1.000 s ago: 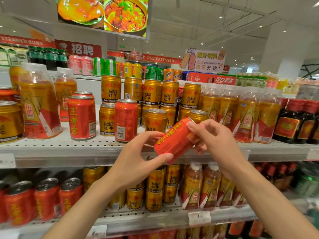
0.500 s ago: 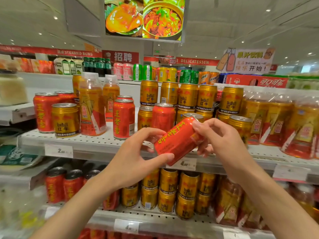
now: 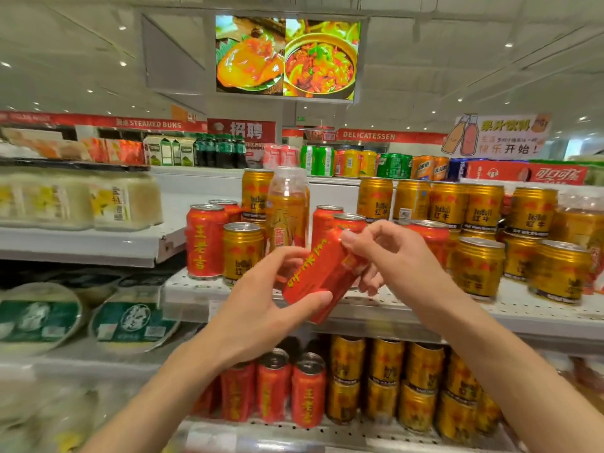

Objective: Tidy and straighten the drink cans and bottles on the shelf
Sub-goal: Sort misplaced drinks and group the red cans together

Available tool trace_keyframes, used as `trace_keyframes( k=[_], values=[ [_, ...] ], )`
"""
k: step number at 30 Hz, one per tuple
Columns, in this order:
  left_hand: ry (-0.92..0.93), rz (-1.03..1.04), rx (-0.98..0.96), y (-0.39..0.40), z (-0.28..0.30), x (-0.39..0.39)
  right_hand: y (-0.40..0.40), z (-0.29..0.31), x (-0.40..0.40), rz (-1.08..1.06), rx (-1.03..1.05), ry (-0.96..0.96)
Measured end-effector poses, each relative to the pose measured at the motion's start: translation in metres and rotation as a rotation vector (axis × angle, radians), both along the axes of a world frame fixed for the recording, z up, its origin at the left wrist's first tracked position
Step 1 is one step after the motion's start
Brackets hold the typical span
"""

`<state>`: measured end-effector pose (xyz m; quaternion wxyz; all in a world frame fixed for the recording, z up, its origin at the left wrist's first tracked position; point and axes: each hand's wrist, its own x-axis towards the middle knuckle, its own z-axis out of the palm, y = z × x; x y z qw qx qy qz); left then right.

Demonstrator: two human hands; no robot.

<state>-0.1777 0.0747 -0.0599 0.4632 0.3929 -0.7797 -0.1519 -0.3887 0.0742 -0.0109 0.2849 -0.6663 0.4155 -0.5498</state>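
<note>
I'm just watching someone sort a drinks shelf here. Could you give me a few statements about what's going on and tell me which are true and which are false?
1. Both hands hold one red can. True: the left hand grips its lower end and the right hand pinches its upper end.
2. The held can stands upright on the shelf. False: it is tilted and held in the air in front of the shelf edge.
3. Gold cans stand on the shelf to the right of the hands. True.
4. The lower shelf holds only bottles. False: red cans and gold cans stand there.
5. A clear bottle of amber drink stands among the cans behind the hands. True.
</note>
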Motion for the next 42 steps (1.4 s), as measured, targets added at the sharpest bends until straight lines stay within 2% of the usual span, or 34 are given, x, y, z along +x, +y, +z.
trace_keyframes(
  k=[7, 15, 21, 26, 30, 35, 42],
  values=[
    [0.000, 0.025, 0.012, -0.009, 0.000, 0.057, -0.014, 0.004, 0.060, 0.033, 0.025, 0.074],
    [0.004, 0.151, -0.058, -0.018, -0.005, 0.081, -0.020, 0.013, 0.081, 0.021, 0.024, 0.183],
    [0.029, 0.205, -0.033, -0.021, -0.011, 0.086, -0.048, 0.034, 0.075, -0.304, -0.103, 0.318],
    [0.040, 0.251, -0.031, -0.017, -0.011, 0.088, -0.070, 0.047, 0.093, -0.346, 0.035, 0.491],
    [0.045, 0.280, -0.008, -0.014, -0.012, 0.091, -0.076, 0.047, 0.094, -0.275, 0.023, 0.459],
    [0.061, 0.309, 0.016, -0.010, -0.014, 0.088, -0.069, 0.042, 0.084, -0.301, -0.068, 0.395],
    [0.093, 0.314, 0.024, -0.009, -0.012, 0.059, -0.043, 0.045, 0.043, -0.237, -0.122, 0.247]
  ],
)
